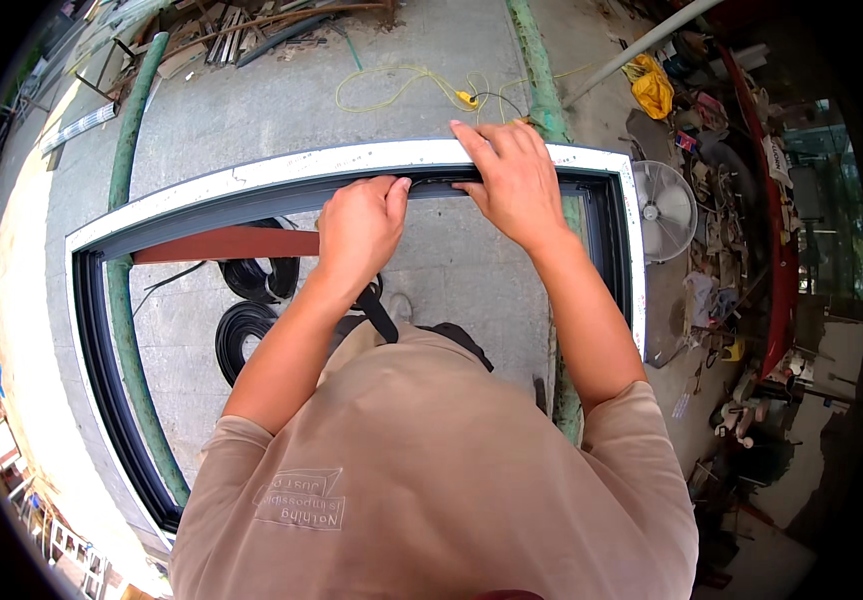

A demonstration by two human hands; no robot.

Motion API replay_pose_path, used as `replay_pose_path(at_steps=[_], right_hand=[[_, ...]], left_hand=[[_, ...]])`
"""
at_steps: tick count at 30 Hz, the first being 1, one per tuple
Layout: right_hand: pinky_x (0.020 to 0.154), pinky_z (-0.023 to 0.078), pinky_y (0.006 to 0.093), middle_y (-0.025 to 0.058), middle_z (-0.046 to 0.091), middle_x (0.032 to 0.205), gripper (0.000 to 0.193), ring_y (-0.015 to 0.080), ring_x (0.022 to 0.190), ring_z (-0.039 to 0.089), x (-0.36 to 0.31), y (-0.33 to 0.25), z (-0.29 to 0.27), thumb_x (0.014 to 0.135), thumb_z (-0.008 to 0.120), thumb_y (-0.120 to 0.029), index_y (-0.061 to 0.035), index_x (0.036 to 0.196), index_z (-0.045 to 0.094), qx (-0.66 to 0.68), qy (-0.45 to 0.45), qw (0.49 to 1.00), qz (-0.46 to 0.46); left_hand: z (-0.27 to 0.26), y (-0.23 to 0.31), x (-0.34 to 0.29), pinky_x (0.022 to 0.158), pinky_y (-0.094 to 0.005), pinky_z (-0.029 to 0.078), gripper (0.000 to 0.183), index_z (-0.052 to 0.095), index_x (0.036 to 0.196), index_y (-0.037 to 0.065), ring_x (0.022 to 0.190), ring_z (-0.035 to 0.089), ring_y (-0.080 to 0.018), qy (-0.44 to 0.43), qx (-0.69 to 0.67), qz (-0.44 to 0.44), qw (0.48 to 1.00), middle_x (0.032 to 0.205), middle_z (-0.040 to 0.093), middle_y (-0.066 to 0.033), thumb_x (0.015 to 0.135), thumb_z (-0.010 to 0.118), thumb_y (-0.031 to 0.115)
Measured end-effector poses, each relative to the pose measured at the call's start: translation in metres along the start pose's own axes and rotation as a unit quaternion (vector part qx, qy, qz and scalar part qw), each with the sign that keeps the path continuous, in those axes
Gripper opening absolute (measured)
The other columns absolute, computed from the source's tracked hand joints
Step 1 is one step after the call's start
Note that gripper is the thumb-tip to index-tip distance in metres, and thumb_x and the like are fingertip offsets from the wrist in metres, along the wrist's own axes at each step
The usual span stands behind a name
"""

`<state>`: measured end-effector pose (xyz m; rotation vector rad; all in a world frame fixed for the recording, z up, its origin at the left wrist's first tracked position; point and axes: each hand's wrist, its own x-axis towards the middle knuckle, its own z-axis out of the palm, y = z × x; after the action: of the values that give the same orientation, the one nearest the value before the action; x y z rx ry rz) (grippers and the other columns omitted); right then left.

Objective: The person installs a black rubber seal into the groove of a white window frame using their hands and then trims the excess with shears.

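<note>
1. The frame (301, 160), a large four-cornered piece, lies directly under the fingers of both hands; they touch its far bar, right of that bar's middle. It rests across two green bars above the grey floor (251, 110), and the person's body covers its near part. Its upper face is white with small dark specks; its inner sides are dark grey to black, with long parallel grooves. Its edges bow in this wide view.

2. The right hand (513, 180) straddles the far bar: its thumb lies at the inner groove, its fingers over the white face, with thumb and index spread apart. Whether they squeeze is unclear.

3. The left hand (359, 222) sits at the bar's inner side, fingers bent and close together, thumb beside the index. I cannot tell whether they pinch anything.

4. A thin dark strand (439, 181) shows along the groove between the two thumbs; its ends are hard to make out.
</note>
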<state>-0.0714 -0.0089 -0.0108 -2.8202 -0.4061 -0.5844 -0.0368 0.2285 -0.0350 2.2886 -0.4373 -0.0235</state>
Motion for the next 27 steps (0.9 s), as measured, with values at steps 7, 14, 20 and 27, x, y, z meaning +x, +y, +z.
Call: replay_pose_path(at_steps=[7,14,20,27], right_hand=[[0.119,0.048,0.056,0.0145,0.071,0.134,0.084,0.0387,0.13,0.066,-0.025,0.018,-0.009,0.078,0.099,-0.014,-0.0174,0.156,0.067,-0.058,0.014,0.997,0.039],[0.123,0.046,0.0568,0.0149,0.071,0.133,0.078,0.0379,0.13,0.065,-0.022,0.014,-0.005,0.074,0.101,-0.019,-0.0157,0.146,0.071,-0.042,0.033,0.996,0.064],[0.125,0.043,0.0563,0.0142,0.071,0.133,0.082,0.0371,0.131,0.063,-0.007,-0.011,-0.004,0.076,0.102,-0.032,-0.0118,0.149,0.069,-0.018,0.01,0.997,0.069],[0.112,0.048,0.0507,0.0113,0.073,0.124,0.08,0.0353,0.123,0.065,0.009,-0.016,-0.002,0.078,0.1,-0.04,-0.0173,0.149,0.072,0.047,-0.031,0.998,0.029]], left_hand=[[0.004,0.0,0.0,0.074,-0.0568,0.055,0.036,0.08,0.096,0.001,0.084,0.071,-0.0515,-0.012,0.011,0.009,1.0,0.088,0.075,-0.0266,0.112,0.068,0.032],[0.004,0.002,0.001,0.073,-0.0564,0.055,0.037,0.079,0.095,0.001,0.081,0.07,-0.052,0.003,0.008,0.012,1.0,0.085,0.073,-0.0268,0.112,0.069,0.033],[0.002,0.004,0.001,0.074,-0.0556,0.056,0.037,0.081,0.097,0.002,0.082,0.071,-0.051,0.001,0.002,0.001,1.0,0.086,0.074,-0.0263,0.112,0.069,0.033],[0.004,0.001,0.001,0.081,-0.0588,0.06,0.037,0.086,0.103,0.009,0.088,0.077,-0.0484,-0.026,0.006,-0.021,0.999,0.091,0.081,-0.0217,0.112,0.066,0.039]])
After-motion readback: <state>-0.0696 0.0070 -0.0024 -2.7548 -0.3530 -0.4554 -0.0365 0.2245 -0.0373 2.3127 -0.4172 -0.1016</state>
